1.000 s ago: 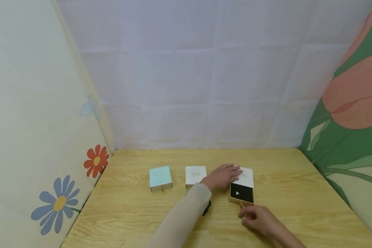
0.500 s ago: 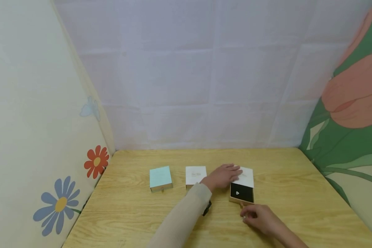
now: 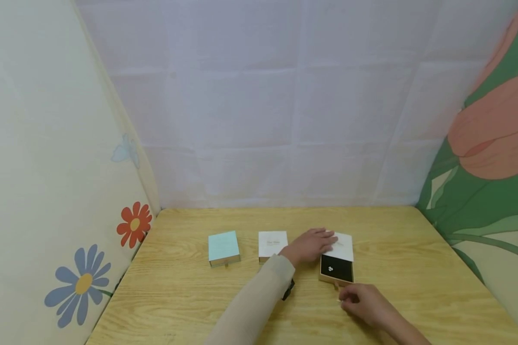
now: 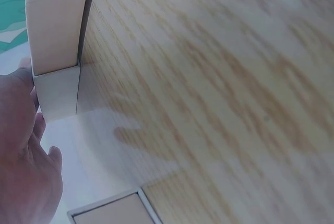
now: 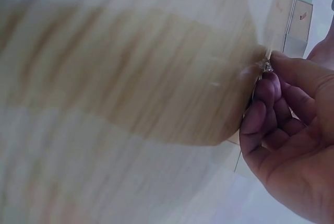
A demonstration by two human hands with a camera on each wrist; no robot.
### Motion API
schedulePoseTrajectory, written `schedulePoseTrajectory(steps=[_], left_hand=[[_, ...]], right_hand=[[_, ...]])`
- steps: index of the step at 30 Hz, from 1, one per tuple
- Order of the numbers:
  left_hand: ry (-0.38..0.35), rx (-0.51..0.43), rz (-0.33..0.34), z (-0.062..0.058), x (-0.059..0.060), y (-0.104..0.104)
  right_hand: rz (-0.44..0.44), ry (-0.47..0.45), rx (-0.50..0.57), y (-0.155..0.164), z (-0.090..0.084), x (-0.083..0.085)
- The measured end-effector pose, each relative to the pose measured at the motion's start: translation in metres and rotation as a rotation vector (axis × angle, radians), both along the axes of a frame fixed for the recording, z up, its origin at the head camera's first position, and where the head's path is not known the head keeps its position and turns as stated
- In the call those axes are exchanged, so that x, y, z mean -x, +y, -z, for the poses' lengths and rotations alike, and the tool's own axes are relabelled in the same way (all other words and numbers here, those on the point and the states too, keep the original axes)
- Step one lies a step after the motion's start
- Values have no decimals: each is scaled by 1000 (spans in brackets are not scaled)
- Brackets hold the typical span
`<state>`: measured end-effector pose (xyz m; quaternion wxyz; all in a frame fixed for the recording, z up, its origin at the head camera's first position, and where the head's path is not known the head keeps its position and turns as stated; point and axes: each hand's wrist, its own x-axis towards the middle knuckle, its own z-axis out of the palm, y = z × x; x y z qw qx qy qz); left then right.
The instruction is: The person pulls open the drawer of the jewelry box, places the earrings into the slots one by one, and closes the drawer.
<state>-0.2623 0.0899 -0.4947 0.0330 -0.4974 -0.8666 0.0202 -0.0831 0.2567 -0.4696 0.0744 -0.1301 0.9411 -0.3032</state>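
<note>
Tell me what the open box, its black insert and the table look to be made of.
Open box: likely matte cardboard, with a white sleeve, tan drawer and sharp folded edges.
Black insert: probably foam or velvet, dull and unreflective, holding a small shiny piece.
Table: wood or wood-look laminate, with a light visible grain; the pictures cannot settle which.

Bare wooden table point(image 3: 414, 249) lies open at right and along the bottom of the frame, while three small boxes—teal point(image 3: 223, 248), white point(image 3: 272, 244), open point(image 3: 337, 261)—line the centre.

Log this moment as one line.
left hand rests on open box | right hand pinches small shiny piece | two shut boxes left
</note>
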Motion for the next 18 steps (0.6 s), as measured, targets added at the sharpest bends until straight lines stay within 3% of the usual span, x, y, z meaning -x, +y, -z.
schedulePoseTrajectory(steps=[9, 18], left_hand=[[21, 7, 8, -2, 0, -1], [-6, 15, -1, -10, -6, -3]], right_hand=[[-7, 23, -33, 0, -5, 1], [-6, -33, -25, -2, -7, 1]])
